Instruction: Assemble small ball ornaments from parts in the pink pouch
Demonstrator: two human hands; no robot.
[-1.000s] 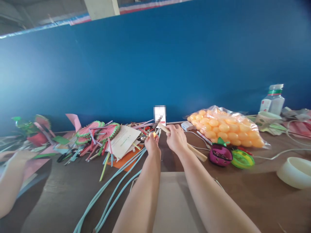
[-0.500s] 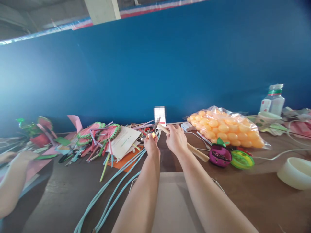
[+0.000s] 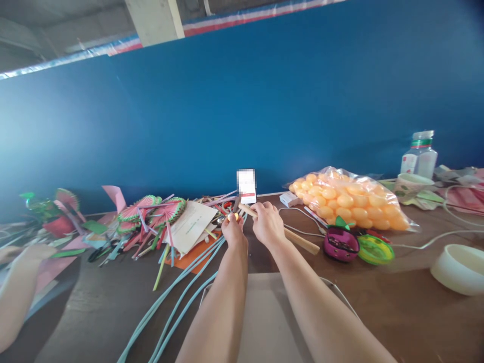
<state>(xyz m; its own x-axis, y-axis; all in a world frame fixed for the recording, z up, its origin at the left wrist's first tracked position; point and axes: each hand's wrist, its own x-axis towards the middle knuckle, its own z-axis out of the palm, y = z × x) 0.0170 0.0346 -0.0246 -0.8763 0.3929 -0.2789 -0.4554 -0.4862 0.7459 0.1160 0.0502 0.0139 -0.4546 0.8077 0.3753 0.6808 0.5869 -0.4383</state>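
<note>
My right hand is closed around the pale wooden handle of a hammer. Its handle slants down to the right past my wrist, and its narrow dark head points up at the left end. Close beside that head, my left hand pinches a small shiny orange round piece between the fingertips; most of it is hidden. Silvery round things lie just left of these fingers. Behind both hands a phone with a lit screen leans against the blue panel.
Paper fans, straws and a white sheet lie left, with pale blue cords in front. At right are a bag of orange plastic eggs, a purple case and a tape roll. Another person's arm is at far left.
The hammer's head end and my right hand have come slightly lower and left. My left hand keeps its pinch, and the view has shifted a little.
</note>
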